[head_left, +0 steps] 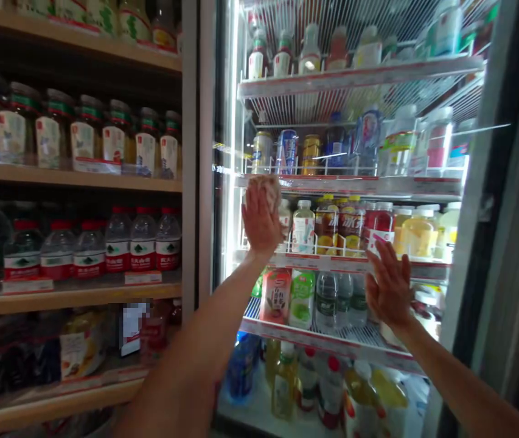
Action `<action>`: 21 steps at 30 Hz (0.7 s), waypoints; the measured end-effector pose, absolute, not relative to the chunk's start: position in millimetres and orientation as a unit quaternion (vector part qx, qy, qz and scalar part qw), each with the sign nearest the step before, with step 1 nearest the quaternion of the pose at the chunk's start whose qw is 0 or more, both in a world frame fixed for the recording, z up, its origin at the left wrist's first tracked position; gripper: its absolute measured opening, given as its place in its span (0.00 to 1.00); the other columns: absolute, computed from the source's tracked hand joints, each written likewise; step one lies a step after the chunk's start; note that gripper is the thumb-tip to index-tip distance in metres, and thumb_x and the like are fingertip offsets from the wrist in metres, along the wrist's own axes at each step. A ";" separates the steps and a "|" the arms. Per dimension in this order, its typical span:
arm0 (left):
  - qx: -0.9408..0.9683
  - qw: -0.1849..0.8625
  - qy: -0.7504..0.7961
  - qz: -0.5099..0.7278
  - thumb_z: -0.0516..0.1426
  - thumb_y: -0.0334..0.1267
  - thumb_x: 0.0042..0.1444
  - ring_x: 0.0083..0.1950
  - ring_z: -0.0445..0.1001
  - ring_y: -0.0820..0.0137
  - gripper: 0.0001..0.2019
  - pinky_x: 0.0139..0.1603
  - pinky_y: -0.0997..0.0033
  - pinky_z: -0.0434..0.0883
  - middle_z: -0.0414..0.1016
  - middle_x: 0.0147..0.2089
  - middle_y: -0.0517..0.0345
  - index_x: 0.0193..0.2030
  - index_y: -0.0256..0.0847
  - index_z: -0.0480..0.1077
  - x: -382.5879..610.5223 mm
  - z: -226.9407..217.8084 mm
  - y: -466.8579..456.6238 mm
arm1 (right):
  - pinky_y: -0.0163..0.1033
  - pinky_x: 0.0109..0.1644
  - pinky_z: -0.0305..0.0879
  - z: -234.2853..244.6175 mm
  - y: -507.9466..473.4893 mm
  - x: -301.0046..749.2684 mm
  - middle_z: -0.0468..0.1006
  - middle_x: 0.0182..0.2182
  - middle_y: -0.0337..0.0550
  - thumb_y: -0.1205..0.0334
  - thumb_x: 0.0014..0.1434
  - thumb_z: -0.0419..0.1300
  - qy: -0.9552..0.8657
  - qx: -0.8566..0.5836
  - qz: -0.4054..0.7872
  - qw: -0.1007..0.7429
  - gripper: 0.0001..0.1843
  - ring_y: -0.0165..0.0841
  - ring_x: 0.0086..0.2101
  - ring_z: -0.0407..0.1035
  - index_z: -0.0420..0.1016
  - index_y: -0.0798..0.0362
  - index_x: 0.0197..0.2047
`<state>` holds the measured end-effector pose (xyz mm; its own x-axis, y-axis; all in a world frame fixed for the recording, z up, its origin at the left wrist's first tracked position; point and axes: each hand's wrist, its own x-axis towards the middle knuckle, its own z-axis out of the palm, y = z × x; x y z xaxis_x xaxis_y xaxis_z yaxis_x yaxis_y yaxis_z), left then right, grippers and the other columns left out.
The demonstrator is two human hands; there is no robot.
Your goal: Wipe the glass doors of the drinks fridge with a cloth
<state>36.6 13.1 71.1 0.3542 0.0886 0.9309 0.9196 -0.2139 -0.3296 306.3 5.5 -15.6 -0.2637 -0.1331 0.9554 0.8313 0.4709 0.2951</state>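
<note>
My left hand (258,222) presses a crumpled beige cloth (274,190) flat against the glass door (222,152) of a lit drinks fridge, its fingers lying over the cloth. Lower and to the right, my right hand (389,289) is raised with its fingers apart and nothing in it. Whether it touches the glass or stops just short, I cannot tell. Behind the glass, near the left hand, stand a white-labelled bottle (303,226) and cans such as a blue one (287,151). A red drink bottle (381,222) shows just above the right fingertips.
Left of the fridge, wooden shelves (72,173) hold rows of jars (83,131) and red-capped water bottles (130,240). A grey upright frame (198,121) separates them from the fridge. The dark door edge (482,243) runs down the right. More bottles (284,383) stand at the fridge bottom.
</note>
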 end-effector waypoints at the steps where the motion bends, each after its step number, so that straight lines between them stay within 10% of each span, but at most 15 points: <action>1: -0.623 0.490 -0.407 -0.454 0.40 0.33 0.62 0.71 0.34 0.60 0.28 0.69 0.46 0.44 0.40 0.71 0.42 0.68 0.30 0.38 45.7 64.3 12.2 | 0.54 0.67 0.38 -15.5 5.4 306.1 0.50 0.67 0.43 0.65 0.62 0.47 -0.660 -0.262 -0.444 0.546 0.31 0.39 0.65 0.46 0.46 0.46 0.67; 6: -0.731 0.540 -0.263 -0.323 0.43 0.34 0.61 0.71 0.37 0.71 0.25 0.70 0.59 0.45 0.51 0.69 0.60 0.66 0.43 0.50 68.7 18.1 8.0 | 0.55 0.67 0.40 -15.8 2.7 311.9 0.52 0.66 0.47 0.64 0.63 0.48 -0.672 -0.268 -0.442 0.531 0.30 0.42 0.64 0.47 0.48 0.49 0.67; 13: -0.545 0.485 -0.421 -0.539 0.43 0.35 0.61 0.71 0.34 0.58 0.30 0.67 0.45 0.48 0.40 0.70 0.35 0.67 0.23 0.39 25.6 20.9 13.4 | 0.57 0.65 0.44 -18.1 -14.9 309.1 0.50 0.66 0.49 0.63 0.63 0.46 -0.704 -0.283 -0.415 0.503 0.29 0.42 0.65 0.46 0.47 0.49 0.67; 18: -0.664 0.558 -0.288 -0.407 0.46 0.38 0.60 0.70 0.41 0.79 0.25 0.68 0.70 0.50 0.50 0.69 0.67 0.65 0.51 0.50 48.9 -7.9 3.4 | 0.56 0.66 0.43 -14.7 -22.4 278.3 0.47 0.67 0.45 0.65 0.63 0.47 -0.727 -0.236 -0.412 0.496 0.32 0.41 0.65 0.45 0.43 0.45 0.68; 21: -0.621 0.508 -0.366 -0.471 0.44 0.37 0.61 0.71 0.43 0.67 0.26 0.68 0.56 0.49 0.50 0.69 0.49 0.66 0.39 0.48 30.9 -1.6 7.8 | 0.57 0.66 0.43 -7.6 -28.8 270.6 0.48 0.67 0.44 0.65 0.62 0.47 -0.733 -0.222 -0.404 0.500 0.32 0.40 0.65 0.45 0.44 0.45 0.68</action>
